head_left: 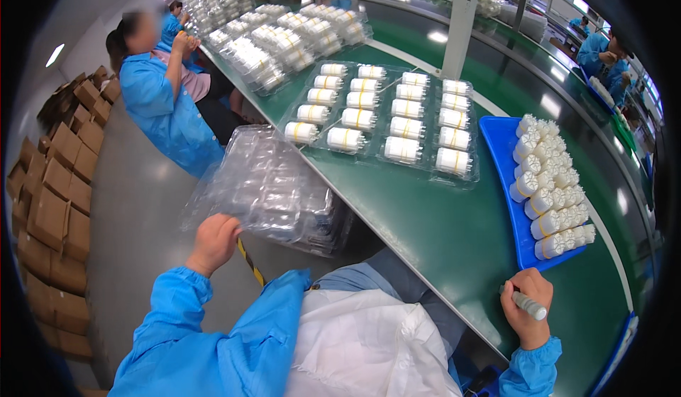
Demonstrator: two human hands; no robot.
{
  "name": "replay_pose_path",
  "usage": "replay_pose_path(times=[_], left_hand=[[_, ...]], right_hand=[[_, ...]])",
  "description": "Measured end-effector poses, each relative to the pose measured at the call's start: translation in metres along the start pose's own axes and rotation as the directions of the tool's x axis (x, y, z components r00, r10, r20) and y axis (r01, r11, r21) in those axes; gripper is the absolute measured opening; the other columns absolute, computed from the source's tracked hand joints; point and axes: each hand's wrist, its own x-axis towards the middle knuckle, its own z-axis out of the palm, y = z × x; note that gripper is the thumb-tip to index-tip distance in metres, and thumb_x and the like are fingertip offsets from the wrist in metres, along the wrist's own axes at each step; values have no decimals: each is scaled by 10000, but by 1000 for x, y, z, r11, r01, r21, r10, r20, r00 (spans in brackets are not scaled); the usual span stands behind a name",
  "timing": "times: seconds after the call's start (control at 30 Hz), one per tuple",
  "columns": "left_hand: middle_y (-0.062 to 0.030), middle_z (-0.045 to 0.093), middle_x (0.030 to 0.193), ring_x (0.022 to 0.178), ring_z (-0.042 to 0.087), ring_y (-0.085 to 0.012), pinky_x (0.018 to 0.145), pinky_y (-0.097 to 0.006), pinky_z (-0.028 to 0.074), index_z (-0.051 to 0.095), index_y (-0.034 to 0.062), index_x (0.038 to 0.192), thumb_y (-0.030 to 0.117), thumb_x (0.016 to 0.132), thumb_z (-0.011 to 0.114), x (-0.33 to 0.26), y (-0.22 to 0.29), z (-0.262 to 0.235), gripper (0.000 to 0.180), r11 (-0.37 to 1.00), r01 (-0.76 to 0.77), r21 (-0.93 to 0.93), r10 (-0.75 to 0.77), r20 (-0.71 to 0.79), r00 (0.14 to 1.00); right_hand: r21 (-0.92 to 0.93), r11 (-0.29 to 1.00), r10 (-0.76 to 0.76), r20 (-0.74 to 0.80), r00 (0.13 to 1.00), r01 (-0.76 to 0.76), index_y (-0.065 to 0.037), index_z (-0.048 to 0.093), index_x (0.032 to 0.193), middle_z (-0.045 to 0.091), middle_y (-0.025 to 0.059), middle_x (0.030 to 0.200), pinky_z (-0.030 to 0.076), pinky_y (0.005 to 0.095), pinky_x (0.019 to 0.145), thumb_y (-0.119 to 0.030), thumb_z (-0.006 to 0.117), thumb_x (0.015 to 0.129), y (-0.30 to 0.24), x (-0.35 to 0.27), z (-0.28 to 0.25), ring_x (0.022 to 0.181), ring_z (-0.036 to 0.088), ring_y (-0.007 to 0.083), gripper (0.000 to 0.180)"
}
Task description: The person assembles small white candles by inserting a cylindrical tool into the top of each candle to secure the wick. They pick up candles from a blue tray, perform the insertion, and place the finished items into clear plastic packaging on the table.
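My left hand [213,244] is closed on the near corner of a clear plastic tray [245,184], which lies over or lifts from a stack of similar trays beside the table. In my right hand [528,306] is a grey-white marker pen [530,303], held above the green table near its front edge. Just beyond that hand stands a blue bin [505,177] with several bundles of white cylindrical parts [546,202], each tied by a yellow band. A clear tray [425,173] of similar white bundles [403,149] in rows sits on the green table [383,198].
More filled clear trays [284,42] cover the table's far left. A co-worker in blue [167,106] sits there, and others work across the line. A white post [461,28] rises behind the tray. Cardboard boxes [60,205] are piled along the left wall.
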Motion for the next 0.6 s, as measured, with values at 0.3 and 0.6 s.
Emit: replay_pose_path(times=[0.3,0.6], left_hand=[[-179,669,964,799,634,-358,693,-447,511,639,-41,1175,23,964,663,48,-8,-95,222,912,6,410,104,-245,964],[-180,694,1082,956,676,-318,835,-390,546,666,-83,1184,49,1071,552,141,53,-191,208,854,301,425,-9,-566,825]], right_hand=[[-1,1000,-5,-12,1000,5,-51,609,778,606,84,741,487,369,512,21,780,732,5,-1,-2,584,618,269,191],[-13,999,-42,-14,999,42,-58,618,775,612,82,744,489,372,503,-2,791,733,0,3,-2,569,613,263,187]])
